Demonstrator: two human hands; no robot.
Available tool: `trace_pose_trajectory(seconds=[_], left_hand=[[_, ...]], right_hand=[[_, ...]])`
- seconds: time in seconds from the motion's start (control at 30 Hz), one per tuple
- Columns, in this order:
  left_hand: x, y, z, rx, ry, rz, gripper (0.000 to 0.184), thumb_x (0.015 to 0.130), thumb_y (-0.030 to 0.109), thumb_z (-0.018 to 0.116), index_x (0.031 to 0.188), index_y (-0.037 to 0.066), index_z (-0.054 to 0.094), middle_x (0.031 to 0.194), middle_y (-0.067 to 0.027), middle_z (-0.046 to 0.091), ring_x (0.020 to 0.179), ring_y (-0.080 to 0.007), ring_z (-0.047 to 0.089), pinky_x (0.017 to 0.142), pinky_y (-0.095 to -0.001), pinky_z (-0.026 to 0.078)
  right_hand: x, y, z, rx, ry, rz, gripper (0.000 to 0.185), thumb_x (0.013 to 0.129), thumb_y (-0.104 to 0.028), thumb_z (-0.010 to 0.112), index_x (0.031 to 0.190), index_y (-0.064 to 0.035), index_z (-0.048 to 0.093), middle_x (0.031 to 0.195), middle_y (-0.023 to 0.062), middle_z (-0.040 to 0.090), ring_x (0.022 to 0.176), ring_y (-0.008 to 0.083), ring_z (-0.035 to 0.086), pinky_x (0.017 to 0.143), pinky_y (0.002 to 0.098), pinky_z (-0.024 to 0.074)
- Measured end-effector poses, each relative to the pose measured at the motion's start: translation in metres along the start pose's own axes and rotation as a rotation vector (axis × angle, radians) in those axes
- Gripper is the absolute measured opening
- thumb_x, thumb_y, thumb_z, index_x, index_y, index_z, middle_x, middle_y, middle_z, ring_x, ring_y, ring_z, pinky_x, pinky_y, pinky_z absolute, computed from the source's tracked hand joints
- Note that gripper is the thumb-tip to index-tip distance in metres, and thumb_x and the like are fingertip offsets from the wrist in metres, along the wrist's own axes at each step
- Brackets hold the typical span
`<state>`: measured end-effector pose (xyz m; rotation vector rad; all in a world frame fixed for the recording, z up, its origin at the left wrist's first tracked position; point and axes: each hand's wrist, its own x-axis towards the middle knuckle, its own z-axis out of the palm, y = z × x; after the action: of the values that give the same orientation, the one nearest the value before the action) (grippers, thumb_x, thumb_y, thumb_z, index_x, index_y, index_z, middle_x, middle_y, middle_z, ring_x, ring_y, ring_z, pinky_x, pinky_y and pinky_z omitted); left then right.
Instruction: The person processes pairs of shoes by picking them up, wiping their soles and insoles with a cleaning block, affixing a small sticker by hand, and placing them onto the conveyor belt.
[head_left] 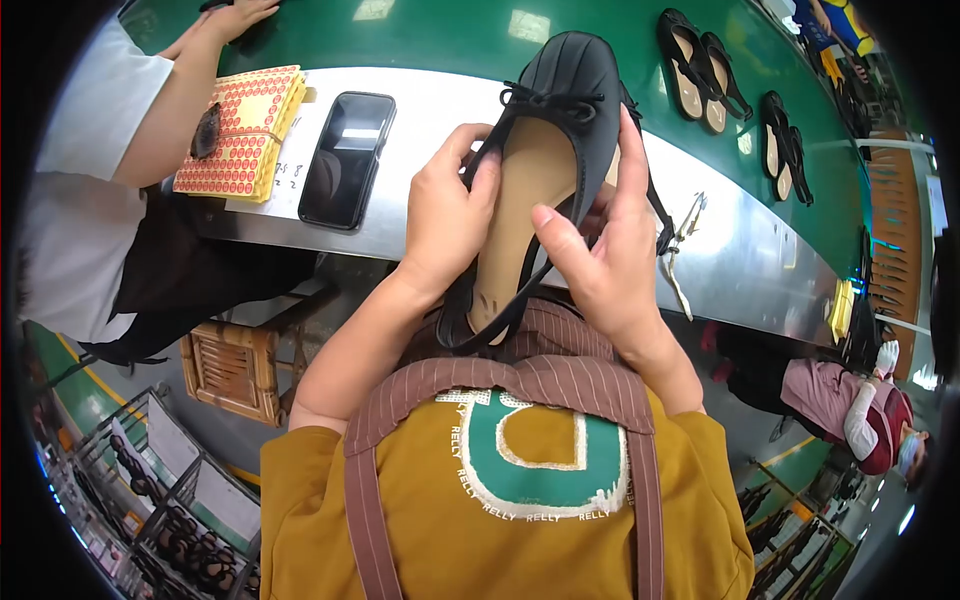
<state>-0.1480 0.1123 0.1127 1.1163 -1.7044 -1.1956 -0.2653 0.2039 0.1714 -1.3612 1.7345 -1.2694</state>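
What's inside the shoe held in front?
A tan insole with small dark marks toward the heel shows inside the black shoe. The toe cavity is covered by the upper, so anything in there can't be seen.

Repeated "RELLY" on mustard shirt (500, 545), handwritten "2 2" on paper (287, 172)

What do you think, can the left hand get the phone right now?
Probably yes: the phone lies near the left hand with nothing seemingly between them, though that hand would first need to let go of the shoe.
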Motion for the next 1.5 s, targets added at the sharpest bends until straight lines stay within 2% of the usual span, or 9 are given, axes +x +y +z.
trace_pose_trajectory(seconds=[0.37, 0.5, 0.57, 0.67, 0.73, 0.87, 0.97, 1.13, 1.5], left_hand=[[-0.017, 0.003, -0.004, -0.438, -0.340, -0.304, 0.049, 0.080, -0.004, 0.048, 0.129, -0.004, 0.044, 0.103, -0.0078, 0.054, 0.078, -0.0068, 0.053, 0.067, -0.0199, 0.044], [-0.008, 0.006, -0.026, -0.584, -0.497, -0.445, 0.055, 0.078, -0.002, 0.045, 0.133, -0.004, 0.040, 0.106, -0.0091, 0.055, 0.082, -0.0102, 0.055, 0.074, -0.0227, 0.046], [-0.004, -0.022, -0.035, -1.386, -0.803, -0.441, 0.053, 0.084, 0.010, 0.047, 0.135, -0.001, 0.039, 0.114, -0.0127, 0.056, 0.091, -0.0175, 0.059, 0.083, -0.0271, 0.048], [-0.020, -0.012, -0.024, -1.525, -0.489, -0.732, 0.055, 0.090, 0.028, 0.047, 0.137, 0.001, 0.037, 0.120, -0.0170, 0.056, 0.101, -0.0255, 0.060, 0.091, -0.0345, 0.048], [-0.029, 0.004, -0.026, -1.702, -0.508, -0.766, 0.060, 0.092, 0.044, 0.045, 0.133, 0.000, 0.041, 0.119, -0.0230, 0.056, 0.106, -0.0327, 0.059, 0.091, -0.0453, 0.050], [-0.027, -0.024, -0.055, -1.405, -0.750, -0.392, 0.057, 0.091, 0.043, 0.044, 0.124, -0.004, 0.046, 0.106, -0.0218, 0.060, 0.086, -0.0285, 0.065, 0.079, -0.0401, 0.054], [-0.026, 0.003, -0.079, -1.309, -0.641, -0.288, 0.059, 0.088, 0.034, 0.050, 0.131, -0.003, 0.033, 0.096, -0.0199, 0.060, 0.075, -0.0240, 0.066, 0.071, -0.0336, 0.054], [-0.018, 0.025, -0.098, -1.241, -0.750, -0.171, 0.066, 0.088, 0.034, 0.052, 0.137, -0.001, 0.024, 0.095, -0.0203, 0.059, 0.072, -0.0239, 0.065, 0.067, -0.0323, 0.054], [-0.020, -0.007, -0.125, -1.580, -0.570, -0.276, 0.058, 0.095, 0.043, 0.030, 0.106, -0.009, 0.053, 0.097, -0.0235, 0.061, 0.076, -0.0302, 0.066, 0.071, -0.0378, 0.054]], right_hand=[[0.008, 0.027, -0.019, 0.235, 0.027, 0.134, 0.080, 0.082, -0.017, 0.063, 0.144, 0.0057, 0.017, 0.100, 0.0159, 0.064, 0.086, 0.0170, 0.063, 0.075, 0.0274, 0.0503], [0.019, 0.033, -0.020, 0.233, -0.009, 0.173, 0.083, 0.082, -0.018, 0.064, 0.144, 0.0056, 0.016, 0.093, 0.0126, 0.064, 0.078, 0.0144, 0.062, 0.067, 0.0257, 0.0497], [0.026, 0.038, -0.018, 0.278, -0.030, 0.235, 0.083, 0.082, -0.021, 0.066, 0.144, 0.0047, 0.017, 0.085, 0.0088, 0.063, 0.069, 0.0110, 0.059, 0.057, 0.0236, 0.0464], [0.036, 0.023, -0.006, 0.357, -0.047, 0.270, 0.082, 0.084, -0.026, 0.066, 0.145, 0.0031, 0.018, 0.079, 0.0056, 0.061, 0.062, 0.0084, 0.055, 0.051, 0.0223, 0.0429], [0.040, 0.002, 0.007, 0.139, -0.013, 0.330, 0.060, 0.093, -0.027, 0.050, 0.142, 0.0025, 0.031, 0.107, 0.0059, 0.059, 0.086, 0.0087, 0.055, 0.069, 0.0208, 0.0415], [0.098, 0.031, -0.018, 0.066, -0.113, 0.325, 0.050, 0.099, -0.035, 0.041, 0.135, -0.0002, 0.044, 0.113, 0.0040, 0.059, 0.091, 0.0114, 0.056, 0.072, 0.0235, 0.0445], [0.133, 0.049, 0.015, 0.144, -0.149, -0.170, 0.048, 0.097, -0.038, 0.045, 0.113, 0.0049, 0.058, 0.100, 0.0083, 0.066, 0.093, 0.0213, 0.062, 0.088, 0.0295, 0.0473], [0.165, 0.003, 0.153, -0.353, -0.320, -0.571, 0.011, 0.082, -0.014, 0.068, 0.090, -0.0056, 0.068, 0.087, 0.0079, 0.065, 0.078, 0.0243, 0.062, 0.070, 0.0321, 0.0488], [0.203, 0.020, 0.273, -0.446, -0.416, -0.617, 0.014, 0.074, -0.011, 0.067, 0.087, -0.0087, 0.072, 0.085, 0.0109, 0.067, 0.078, 0.0259, 0.066, 0.072, 0.0354, 0.0523]])
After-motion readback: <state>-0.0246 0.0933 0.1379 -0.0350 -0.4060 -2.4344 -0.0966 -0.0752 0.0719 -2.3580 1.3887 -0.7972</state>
